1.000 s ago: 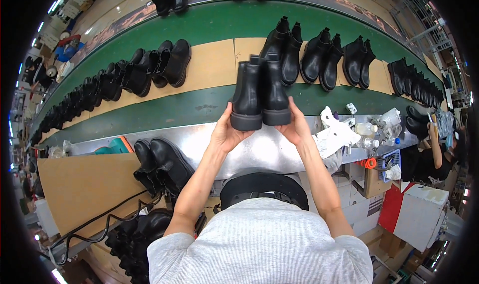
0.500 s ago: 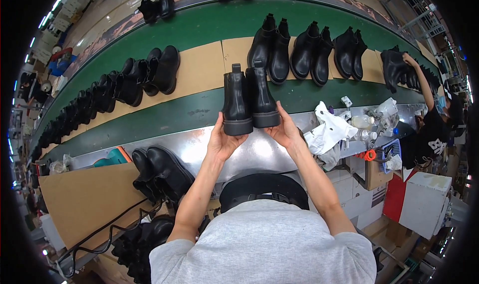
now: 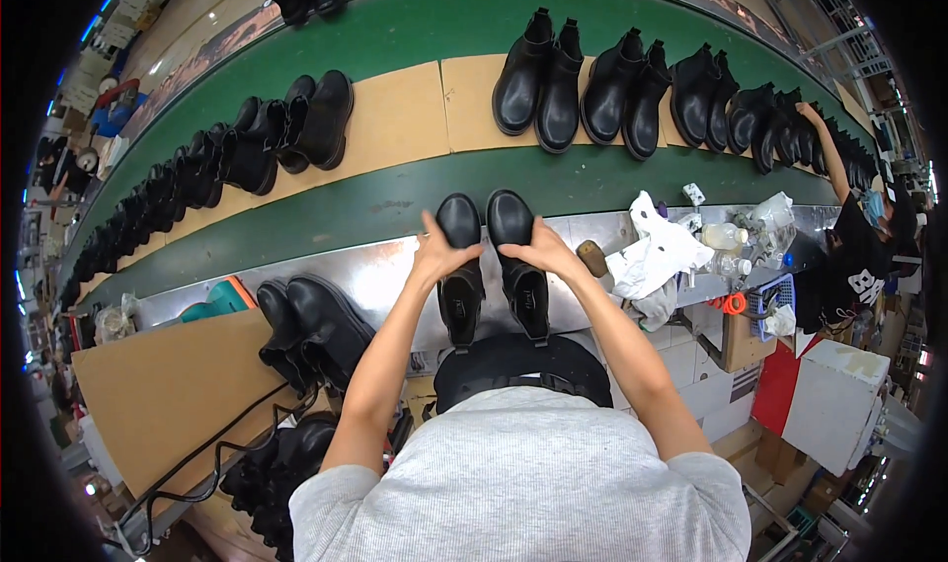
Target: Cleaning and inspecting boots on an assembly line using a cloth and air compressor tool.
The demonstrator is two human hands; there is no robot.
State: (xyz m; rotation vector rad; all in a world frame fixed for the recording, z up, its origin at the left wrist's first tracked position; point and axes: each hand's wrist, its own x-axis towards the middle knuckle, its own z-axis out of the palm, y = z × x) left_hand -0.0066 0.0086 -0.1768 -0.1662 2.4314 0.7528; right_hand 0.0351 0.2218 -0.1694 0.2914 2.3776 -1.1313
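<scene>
A pair of black ankle boots is in front of me, toes pointing away and dark openings towards my waist. My left hand (image 3: 440, 253) grips the left boot (image 3: 458, 222) from its outer side, with the thumb over the instep. On the other side, my right hand (image 3: 545, 250) grips the right boot (image 3: 510, 218) the same way, its thumb across the instep. A narrow gap separates the two boots. Beneath them is a shiny metal bench edge (image 3: 385, 273). Fingers under the boots are hidden.
Rows of black boots stand on cardboard (image 3: 400, 118) along a green conveyor belt (image 3: 395, 39). Another boot pair (image 3: 326, 325) sits at left by a cardboard sheet (image 3: 168, 389). White cloth (image 3: 657, 251), plastic bottles (image 3: 726, 236) and a blue basket (image 3: 773, 300) lie right. A co-worker's arm (image 3: 828, 152) reaches in.
The boots have been tipped over: their heels faced me before, and now their toes point away with the openings showing. My hands moved from the heels to the insteps. The co-worker's lifted boot is lowered.
</scene>
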